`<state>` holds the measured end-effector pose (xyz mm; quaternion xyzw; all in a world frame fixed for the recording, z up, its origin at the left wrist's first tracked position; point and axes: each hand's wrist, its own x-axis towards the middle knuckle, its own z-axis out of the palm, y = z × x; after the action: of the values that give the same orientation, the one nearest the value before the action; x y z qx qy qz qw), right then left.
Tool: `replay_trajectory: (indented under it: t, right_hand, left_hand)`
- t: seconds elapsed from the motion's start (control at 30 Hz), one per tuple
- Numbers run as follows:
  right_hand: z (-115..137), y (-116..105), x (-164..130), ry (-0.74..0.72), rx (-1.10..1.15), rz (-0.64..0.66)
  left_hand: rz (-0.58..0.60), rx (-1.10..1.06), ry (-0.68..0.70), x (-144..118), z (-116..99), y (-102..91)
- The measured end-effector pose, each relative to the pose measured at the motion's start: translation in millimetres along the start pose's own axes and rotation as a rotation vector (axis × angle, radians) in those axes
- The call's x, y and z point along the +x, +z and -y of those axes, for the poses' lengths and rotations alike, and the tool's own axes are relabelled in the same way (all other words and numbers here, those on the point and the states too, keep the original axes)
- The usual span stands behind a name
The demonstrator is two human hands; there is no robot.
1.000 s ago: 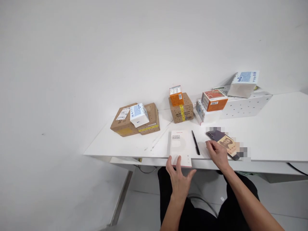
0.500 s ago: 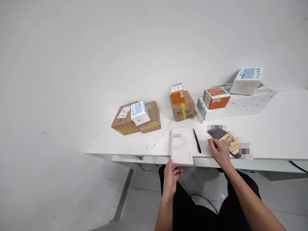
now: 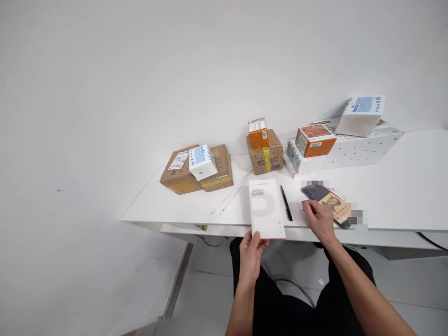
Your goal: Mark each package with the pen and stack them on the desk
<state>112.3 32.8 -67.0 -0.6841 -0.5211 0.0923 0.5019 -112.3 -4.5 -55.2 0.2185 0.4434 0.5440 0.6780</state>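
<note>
A white box printed POWER BANK (image 3: 268,205) lies at the table's front edge, its near end jutting slightly over it. My left hand (image 3: 252,249) grips that near end, thumb on top and fingers beneath. Just right of the box is a black pen (image 3: 286,203). My right hand (image 3: 319,221) rests on the table with its fingers curled in, and no object shows in it. Beside and partly behind this hand lies a dark phone (image 3: 313,190) with a picture of a face on its back; part of it is blurred out by pixelation.
Along the wall stand brown cartons (image 3: 180,177) with a small white box (image 3: 203,163) on top, another carton (image 3: 259,161) bearing an orange box (image 3: 258,136), and white boxes (image 3: 364,149) under a second orange box (image 3: 317,142). The white table's edge (image 3: 210,224) runs in front.
My left hand has shifted its thumb onto the top of the power bank box and closed on it. The box's near end is now raised a little. My right hand stays put.
</note>
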Motion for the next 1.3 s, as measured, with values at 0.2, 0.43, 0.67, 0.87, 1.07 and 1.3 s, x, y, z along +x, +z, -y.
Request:
replay_trajectory:
  t: [0.2,0.43,0.67,0.87,1.07,1.3]
  right_hand:
    - [1.9,-1.2,0.1,0.017,-0.006,0.013]
    - [0.0,-0.1,0.4,0.005,-0.005,0.005]
    - [-2.1,0.7,-0.1,0.001,-0.014,0.002]
    - [-1.2,0.2,-0.5,-0.001,-0.021,0.008]
    - [-2.5,0.4,-0.5,0.001,-0.022,0.012]
    - [-4.4,1.4,-0.7,-0.008,-0.031,0.011]
  left_hand:
    - [0.012,-0.006,0.067,-1.1,-0.5,1.0]
    - [0.012,0.011,0.085,-1.2,-0.8,2.1]
    - [0.047,0.018,0.099,-1.1,-0.9,2.7]
    - [0.061,0.006,0.101,-0.5,-0.1,3.2]
    - [0.051,-0.007,0.095,-0.2,-0.1,2.7]
    - [0.062,-0.014,0.101,0.7,-0.2,2.0]
